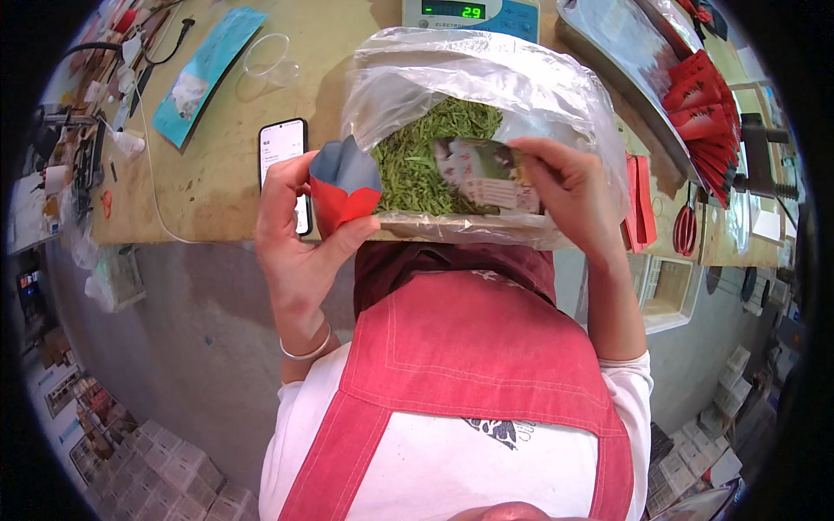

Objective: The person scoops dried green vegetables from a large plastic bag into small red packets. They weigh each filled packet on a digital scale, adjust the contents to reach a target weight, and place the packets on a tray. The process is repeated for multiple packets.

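My left hand (pixel 300 230) is closed round a small red pouch (pixel 326 200), its mouth spread to show a silvery lining. Between the fingers and thumb of my right hand (pixel 569 187) is a printed card (pixel 486 176), held over loose green dried leaves, which look like tea (pixel 417 156). Those leaves lie in a container lined with a clear plastic bag (pixel 382 91), whose crumpled edges stand up round them. Part of the leaves is hidden beneath the card. What lies deep inside the pouch cannot be seen.
Behind the bag stands a digital scale (pixel 473 16) with a lit display. A phone (pixel 284 143) lies by my left hand, with a teal packet (pixel 208 74) farther left. To the right are fanned red pouches (pixel 702 122), a metal tray (pixel 634 69) and red-handled scissors (pixel 685 227).
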Demonstrator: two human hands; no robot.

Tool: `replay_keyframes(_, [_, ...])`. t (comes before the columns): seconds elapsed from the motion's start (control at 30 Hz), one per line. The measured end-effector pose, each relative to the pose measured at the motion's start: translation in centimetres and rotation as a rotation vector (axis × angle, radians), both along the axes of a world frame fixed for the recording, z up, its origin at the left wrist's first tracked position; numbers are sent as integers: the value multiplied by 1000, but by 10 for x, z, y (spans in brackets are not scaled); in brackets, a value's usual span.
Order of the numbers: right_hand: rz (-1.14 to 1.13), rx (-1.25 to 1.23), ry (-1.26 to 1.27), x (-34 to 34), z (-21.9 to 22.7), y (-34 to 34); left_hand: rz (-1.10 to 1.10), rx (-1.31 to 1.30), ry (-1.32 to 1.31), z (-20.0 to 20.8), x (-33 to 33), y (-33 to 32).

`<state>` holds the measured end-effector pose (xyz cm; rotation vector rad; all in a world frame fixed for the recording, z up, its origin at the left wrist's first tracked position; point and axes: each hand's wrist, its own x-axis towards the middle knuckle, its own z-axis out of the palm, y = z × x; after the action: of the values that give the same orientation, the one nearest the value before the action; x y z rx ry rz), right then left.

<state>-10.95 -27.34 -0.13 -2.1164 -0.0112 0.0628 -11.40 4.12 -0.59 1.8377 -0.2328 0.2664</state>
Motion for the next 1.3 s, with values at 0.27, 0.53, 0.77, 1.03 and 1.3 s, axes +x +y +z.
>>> replay_keyframes(0.27, [67, 135, -29, -2, -13, 14, -5, -132, 119, -12, -9, 7])
replay_keyframes(0.53, [89, 102, 60, 9, -30, 12, -78, -261, 279, -15, -12, 0])
replay_keyframes(0.77, [42, 324, 199, 17, -30, 11, -92, -270, 296, -16, -13, 3])
replay_keyframes(1.03, [-96, 578, 452, 19, -26, 0, -74, -36, 164, -15, -12, 7])
replay_keyframes(1.3, [-150, 814, 482, 18, -16, -16, -23, 224, 73, 15, -8, -7])
